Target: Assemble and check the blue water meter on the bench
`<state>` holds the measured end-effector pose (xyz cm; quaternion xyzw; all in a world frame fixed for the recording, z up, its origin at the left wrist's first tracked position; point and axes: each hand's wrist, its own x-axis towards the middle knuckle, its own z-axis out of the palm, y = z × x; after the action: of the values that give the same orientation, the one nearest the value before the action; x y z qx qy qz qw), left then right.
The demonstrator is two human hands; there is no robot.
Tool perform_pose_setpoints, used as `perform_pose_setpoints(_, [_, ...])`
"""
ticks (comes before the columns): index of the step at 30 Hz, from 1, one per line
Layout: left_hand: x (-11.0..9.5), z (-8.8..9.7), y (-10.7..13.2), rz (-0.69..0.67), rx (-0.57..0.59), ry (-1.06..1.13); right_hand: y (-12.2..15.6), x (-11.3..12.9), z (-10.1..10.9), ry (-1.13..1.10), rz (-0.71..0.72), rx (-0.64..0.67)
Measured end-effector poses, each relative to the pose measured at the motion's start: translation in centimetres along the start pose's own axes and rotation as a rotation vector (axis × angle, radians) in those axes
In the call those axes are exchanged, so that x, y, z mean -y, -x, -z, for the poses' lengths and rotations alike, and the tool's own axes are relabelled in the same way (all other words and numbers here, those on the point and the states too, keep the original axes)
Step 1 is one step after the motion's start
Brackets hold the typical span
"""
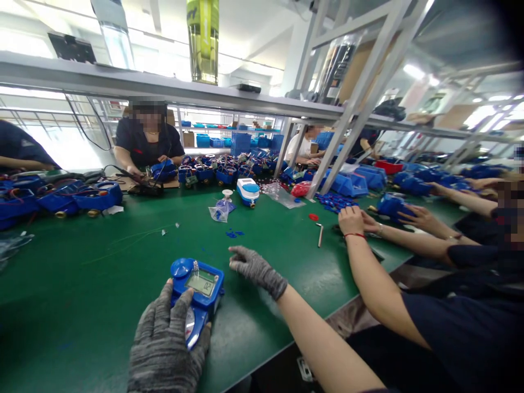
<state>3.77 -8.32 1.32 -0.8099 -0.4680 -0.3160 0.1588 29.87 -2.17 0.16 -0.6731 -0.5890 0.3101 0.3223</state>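
The left hand (166, 341), in a grey glove, grips a blue meter (197, 292) from below, with the thumb pressed on its side. The meter rests on the green desk (82, 305), and its little grey screen faces up. The right hand (256, 268), also gloved, lies just to the right of the meter. It is flat on the desk with loose fingers and holds nothing.

This looks like the checking step: one hand steadies the meter so the screen can be read. A next move would need the free right hand to come over to the meter while the left keeps it from sliding.

Farther from the hands, past the right one, lie a small red cap (313, 216) and a thin stick (320, 234). A co-worker's bare hand (351, 220) with a red wrist band rests beside them. Beyond the meter sit a clear bag (221, 210) and a white and blue meter (248, 191). At the far edge, a person in dark clothes (148, 143) works among many blue meter parts (213, 172).
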Motion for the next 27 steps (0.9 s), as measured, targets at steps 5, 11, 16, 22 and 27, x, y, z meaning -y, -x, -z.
perform_pose_setpoints(5, [2.4, 0.0, -0.6, -0.124, -0.031, 0.072, -7.0, -3.1, 3.4, 0.301, -0.145, -0.312])
perform_pose_setpoints(11, [3.6, -0.3, -0.8, -0.125, -0.019, 0.145, -9.5, -4.7, 2.6, 0.487, -0.157, -0.315])
perform_pose_setpoints(16, [4.4, -0.5, -1.2, -0.058, -0.029, 0.403, -9.6, -5.1, 2.1, 0.560, -0.144, -0.328])
perform_pose_setpoints(22, [6.1, -0.9, -2.5, 0.131, 0.095, 0.804, -9.2, -5.1, 1.8, 0.591, -0.125, -0.356])
perform_pose_setpoints(27, [6.1, -1.9, -4.1, 0.275, 0.099, 0.857, -9.3, -4.7, 1.6, 0.600, -0.128, -0.358])
